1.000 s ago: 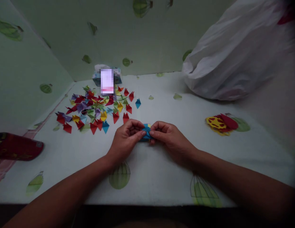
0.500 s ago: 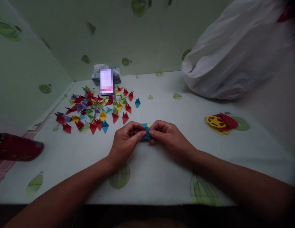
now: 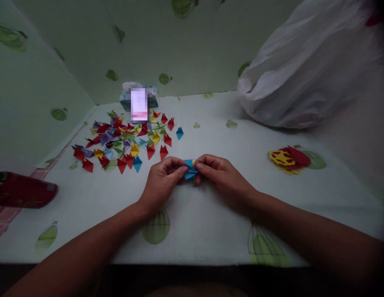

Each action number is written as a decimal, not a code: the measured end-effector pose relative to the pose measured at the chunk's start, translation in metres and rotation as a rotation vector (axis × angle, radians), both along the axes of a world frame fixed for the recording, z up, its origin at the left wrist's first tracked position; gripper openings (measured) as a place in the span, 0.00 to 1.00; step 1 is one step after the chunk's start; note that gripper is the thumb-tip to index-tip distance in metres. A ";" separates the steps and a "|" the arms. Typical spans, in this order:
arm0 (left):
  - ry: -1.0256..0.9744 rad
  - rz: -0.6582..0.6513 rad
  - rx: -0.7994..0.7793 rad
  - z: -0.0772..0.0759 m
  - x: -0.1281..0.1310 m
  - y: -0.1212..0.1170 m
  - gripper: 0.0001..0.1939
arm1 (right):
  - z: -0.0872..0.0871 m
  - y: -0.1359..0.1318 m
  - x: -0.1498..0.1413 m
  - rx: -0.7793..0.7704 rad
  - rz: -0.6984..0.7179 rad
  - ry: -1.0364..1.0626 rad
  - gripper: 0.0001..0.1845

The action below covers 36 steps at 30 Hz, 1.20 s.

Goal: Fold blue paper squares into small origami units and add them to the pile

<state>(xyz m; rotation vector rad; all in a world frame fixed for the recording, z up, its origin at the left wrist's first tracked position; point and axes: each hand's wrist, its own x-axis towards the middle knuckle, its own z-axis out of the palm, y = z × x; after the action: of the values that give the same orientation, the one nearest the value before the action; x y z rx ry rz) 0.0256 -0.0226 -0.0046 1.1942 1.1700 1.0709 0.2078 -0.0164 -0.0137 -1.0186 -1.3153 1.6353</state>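
A small folded blue origami paper is pinched between my two hands near the middle of the table. My left hand grips its left side between thumb and fingers. On the opposite side, my right hand holds the right edge with thumb and fingertips. Beneath the folded piece lies a small blue and yellow stack, mostly covered by my fingers. Many folded paper pieces in red, yellow, purple, green and blue are heaped to the left, with one blue piece a little apart from them.
A lit phone leans against a tissue box at the back. Red and yellow cut-outs lie at right. A white plastic bag fills the back right, and a dark red case sits at the left edge.
My thumbs have drifted slightly apart, so more of the folded blue paper shows between them. Both hands keep their grip in nearly the same place.
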 end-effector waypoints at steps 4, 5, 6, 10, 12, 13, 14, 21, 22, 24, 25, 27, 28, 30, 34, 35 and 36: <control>-0.034 0.041 0.015 -0.003 0.001 0.000 0.11 | -0.003 0.002 0.000 -0.019 0.004 0.062 0.11; -0.045 0.044 0.016 -0.003 0.002 0.000 0.12 | -0.003 0.002 -0.001 -0.025 0.003 0.067 0.12; -0.056 0.043 0.014 -0.003 0.002 -0.001 0.12 | -0.003 0.002 -0.001 -0.029 0.001 0.069 0.12; -0.089 0.019 -0.005 -0.004 0.004 -0.003 0.12 | -0.001 0.001 -0.002 -0.028 -0.032 0.058 0.10; -0.099 0.004 -0.018 -0.004 0.005 -0.004 0.11 | 0.000 0.001 -0.002 -0.024 -0.051 0.048 0.09; -0.103 -0.003 -0.028 -0.004 0.005 -0.004 0.11 | 0.001 0.001 -0.002 -0.021 -0.061 0.045 0.09; -0.104 -0.010 -0.040 -0.004 0.004 -0.004 0.11 | 0.001 0.001 -0.001 -0.017 -0.069 0.045 0.08; -0.075 -0.083 -0.122 -0.004 0.004 -0.004 0.11 | 0.002 0.004 0.001 0.020 -0.073 0.005 0.07; -0.080 -0.089 -0.133 -0.004 0.004 -0.004 0.11 | 0.003 0.005 0.000 0.032 -0.067 -0.005 0.07; -0.098 -0.092 -0.156 -0.004 0.004 -0.005 0.12 | 0.003 0.006 0.000 0.053 -0.054 -0.012 0.07; -0.107 -0.089 -0.160 -0.004 0.005 -0.005 0.12 | 0.004 0.006 0.000 0.057 -0.056 -0.006 0.08; -0.121 -0.075 -0.151 -0.003 0.006 -0.006 0.12 | 0.003 0.006 -0.001 0.047 -0.072 0.012 0.11; -0.124 -0.065 -0.140 -0.003 0.006 -0.007 0.12 | 0.003 0.006 -0.001 0.033 -0.080 0.022 0.12; -0.126 -0.044 -0.115 -0.003 0.007 -0.009 0.13 | 0.001 0.005 -0.001 -0.006 -0.074 0.045 0.13; -0.135 -0.045 -0.093 -0.003 0.007 -0.012 0.14 | -0.001 0.002 0.000 -0.061 -0.009 0.052 0.10; -0.133 -0.053 -0.094 -0.003 0.007 -0.012 0.14 | -0.001 0.002 0.000 -0.062 -0.003 0.047 0.10; -0.130 -0.060 -0.097 -0.003 0.006 -0.012 0.14 | -0.002 0.001 0.000 -0.061 -0.003 0.045 0.11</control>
<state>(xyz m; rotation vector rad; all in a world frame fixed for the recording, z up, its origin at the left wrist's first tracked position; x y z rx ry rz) 0.0321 -0.0345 -0.0077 1.0622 1.0675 1.0193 0.2082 -0.0149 -0.0153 -1.0141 -1.2406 1.6959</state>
